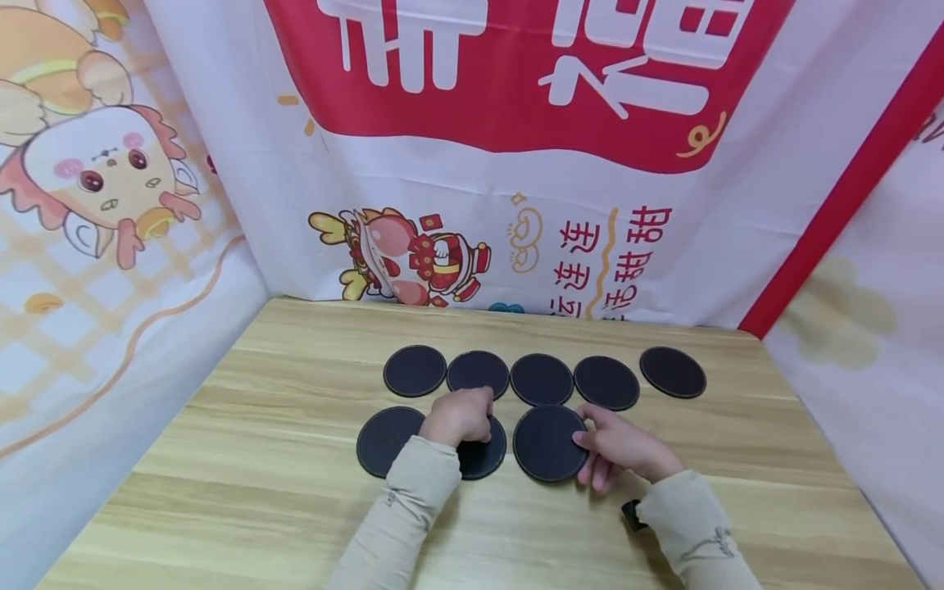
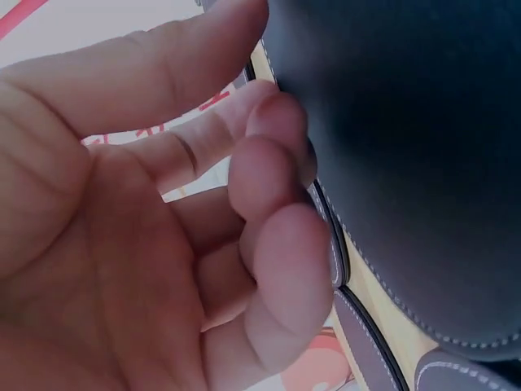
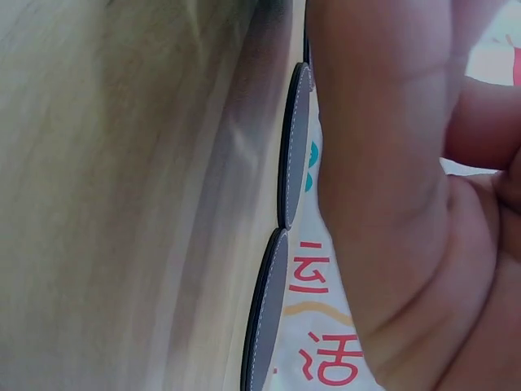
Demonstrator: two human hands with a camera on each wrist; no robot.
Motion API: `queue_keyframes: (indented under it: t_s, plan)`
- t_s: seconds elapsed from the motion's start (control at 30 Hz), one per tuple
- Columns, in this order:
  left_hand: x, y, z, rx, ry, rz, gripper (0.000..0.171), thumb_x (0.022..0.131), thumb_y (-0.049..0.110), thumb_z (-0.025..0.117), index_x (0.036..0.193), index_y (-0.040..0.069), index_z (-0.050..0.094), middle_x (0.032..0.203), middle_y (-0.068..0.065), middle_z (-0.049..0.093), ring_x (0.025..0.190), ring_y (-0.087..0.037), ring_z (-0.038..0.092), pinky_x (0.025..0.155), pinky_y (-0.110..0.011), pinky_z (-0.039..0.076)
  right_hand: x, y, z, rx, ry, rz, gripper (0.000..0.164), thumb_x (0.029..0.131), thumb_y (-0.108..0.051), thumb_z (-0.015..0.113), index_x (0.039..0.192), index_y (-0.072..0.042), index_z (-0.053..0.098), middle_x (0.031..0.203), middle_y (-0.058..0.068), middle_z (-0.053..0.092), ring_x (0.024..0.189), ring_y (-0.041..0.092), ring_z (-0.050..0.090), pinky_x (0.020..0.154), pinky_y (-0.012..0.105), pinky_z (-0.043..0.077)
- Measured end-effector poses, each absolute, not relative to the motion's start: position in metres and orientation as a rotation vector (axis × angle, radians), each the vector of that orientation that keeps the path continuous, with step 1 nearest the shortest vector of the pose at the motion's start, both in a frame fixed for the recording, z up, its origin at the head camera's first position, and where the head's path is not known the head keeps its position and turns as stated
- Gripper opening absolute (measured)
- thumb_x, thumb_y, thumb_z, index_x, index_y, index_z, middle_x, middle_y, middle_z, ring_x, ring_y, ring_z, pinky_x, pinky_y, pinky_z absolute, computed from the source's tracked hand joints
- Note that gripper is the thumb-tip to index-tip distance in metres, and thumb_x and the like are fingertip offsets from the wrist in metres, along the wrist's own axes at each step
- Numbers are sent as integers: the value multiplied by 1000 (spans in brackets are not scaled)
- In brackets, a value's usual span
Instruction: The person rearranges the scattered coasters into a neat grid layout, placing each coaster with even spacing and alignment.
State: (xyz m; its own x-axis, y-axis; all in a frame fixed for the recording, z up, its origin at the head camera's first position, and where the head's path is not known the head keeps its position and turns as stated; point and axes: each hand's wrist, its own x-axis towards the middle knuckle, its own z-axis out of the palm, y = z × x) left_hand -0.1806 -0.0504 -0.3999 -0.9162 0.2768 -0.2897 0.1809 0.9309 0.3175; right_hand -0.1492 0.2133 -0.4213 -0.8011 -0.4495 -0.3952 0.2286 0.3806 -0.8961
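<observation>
A round black coaster [image 1: 549, 443] with a stitched rim is pinched at its right edge by my right hand [image 1: 623, 443], thumb on top and other fingers at its side and below. My left hand [image 1: 459, 415] is over another black coaster [image 1: 483, 449] in the front row, partly hiding it. In the left wrist view the loosely curled fingers [image 2: 293, 269] and thumb come up to the edge of a dark coaster [image 2: 423, 179], with nothing gripped between them. In the right wrist view, my hand [image 3: 391, 195] hides the held coaster.
One more coaster [image 1: 388, 442] lies left of my left hand, partly behind the sleeve. Behind is a row of several coasters [image 1: 542, 379], the rightmost coaster [image 1: 673, 372] set apart. Printed cloth [image 1: 472, 172] hangs at the wooden table's [image 1: 258, 459] back edge.
</observation>
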Motion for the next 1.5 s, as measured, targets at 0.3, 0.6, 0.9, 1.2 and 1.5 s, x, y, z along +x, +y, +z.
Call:
queue_keyframes:
  t_s: [0.3, 0.6, 0.9, 1.2, 1.5]
  plan:
    - [-178, -44, -399, 335, 2754, 397, 25, 81, 14, 81, 95, 17, 61, 97, -3, 67, 82, -21, 58, 70, -41, 49, -150, 215, -421, -176, 2068, -1435, 13, 105, -7, 43, 117, -2, 42, 69, 27, 67, 41, 16, 60, 42, 32, 53]
    - [-179, -30, -405, 450, 2680, 593, 18, 93, 25, 73, 103, 11, 66, 99, -1, 66, 93, -21, 61, 83, -39, 50, -148, 211, -423, -146, 2150, -1424, 19, 101, -8, 54, 118, -2, 48, 66, 19, 63, 45, 19, 60, 47, 38, 56]
    - [-166, -12, -411, 509, 2708, 506, 29, 83, 22, 84, 103, 8, 70, 96, -4, 65, 84, -21, 61, 72, -36, 53, -140, 206, -423, -173, 2259, -1265, 47, 100, -9, 59, 144, -4, 42, 66, 19, 65, 45, 21, 61, 44, 39, 55]
    - [-165, -9, -414, 394, 2626, 689, 36, 84, 17, 83, 112, 5, 62, 109, -18, 46, 67, -24, 60, 61, -37, 52, -143, 204, -419, -166, 2372, -1149, 41, 100, -7, 58, 140, -6, 50, 64, 16, 65, 46, 24, 62, 44, 39, 55]
    - [-163, -7, -411, 428, 2667, 654, 40, 79, 15, 86, 105, 6, 57, 106, -19, 45, 84, -29, 60, 76, -43, 53, -145, 206, -421, -159, 2378, -1137, 37, 100, -6, 58, 137, -9, 56, 64, 16, 64, 45, 23, 61, 43, 38, 54]
